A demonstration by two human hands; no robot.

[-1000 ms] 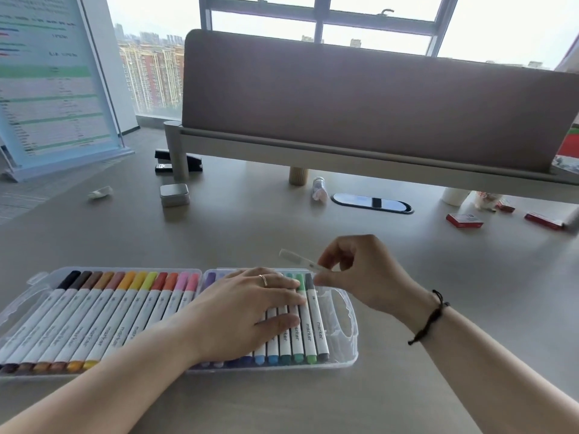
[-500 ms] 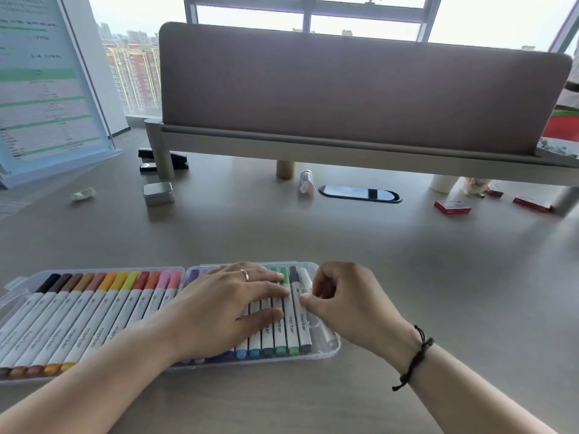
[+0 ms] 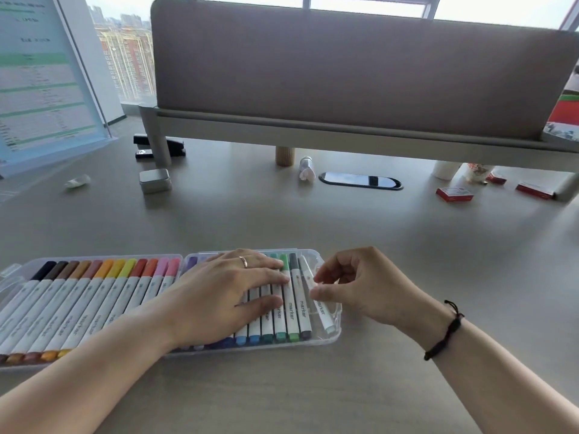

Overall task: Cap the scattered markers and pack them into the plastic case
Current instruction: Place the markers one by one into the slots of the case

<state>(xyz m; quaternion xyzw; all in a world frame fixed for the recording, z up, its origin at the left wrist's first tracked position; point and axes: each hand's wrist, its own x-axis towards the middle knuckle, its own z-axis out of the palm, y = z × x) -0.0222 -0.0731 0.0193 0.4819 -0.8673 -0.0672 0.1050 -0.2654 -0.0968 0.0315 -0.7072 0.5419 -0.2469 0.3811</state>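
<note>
An open clear plastic case lies on the desk, both halves lined with capped markers. The left half holds black, brown, orange, yellow, red and pink ones. My left hand presses flat on the purple, blue and green markers in the right half. A grey marker lies beside its fingertips. A white marker rests slightly slanted in the last slot at the case's right end. My right hand has curled fingers, with thumb and forefinger tips pinching that white marker's barrel.
A small metal tin, a black stapler, crumpled paper and a small bottle sit farther back. Red boxes lie at the right. A raised divider shelf spans the desk's rear; a sign board stands left.
My right hand brought the white marker down from above the case and laid it in the rightmost slot. My left hand stayed pressed on the markers.
</note>
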